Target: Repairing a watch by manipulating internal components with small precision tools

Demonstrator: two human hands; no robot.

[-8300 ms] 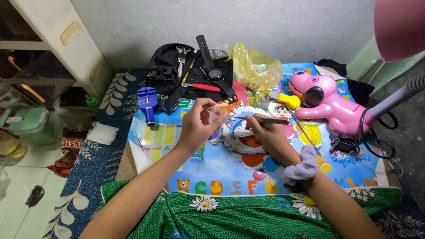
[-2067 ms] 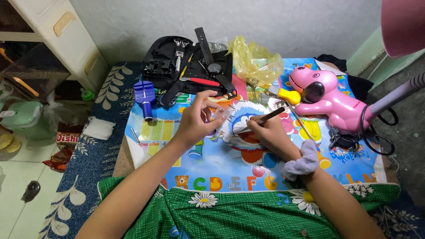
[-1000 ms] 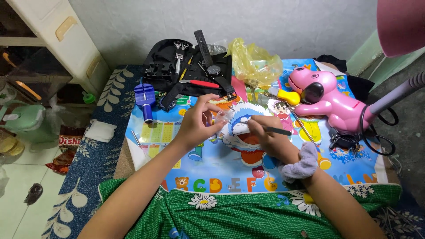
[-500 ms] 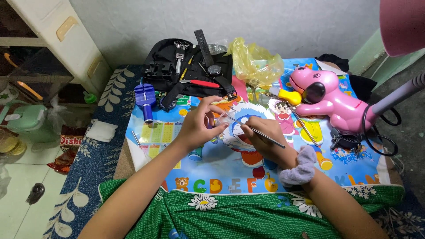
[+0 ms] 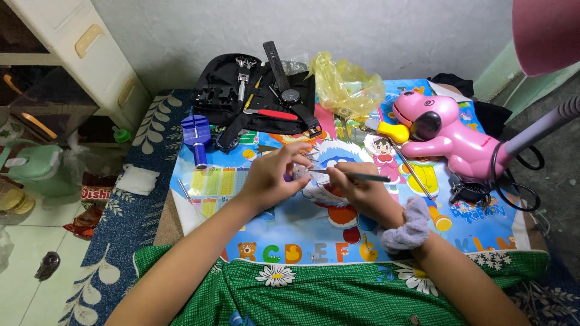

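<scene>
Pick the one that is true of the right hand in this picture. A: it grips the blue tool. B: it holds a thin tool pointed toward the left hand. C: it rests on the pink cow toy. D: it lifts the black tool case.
B: the right hand holds a thin tool whose tip reaches the left hand; the pink cow toy lies apart from it.

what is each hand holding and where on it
The right hand grips a thin metal tool along its shaft, tip toward the left. The left hand pinches a small part at its fingertips; what it is cannot be told.
</scene>
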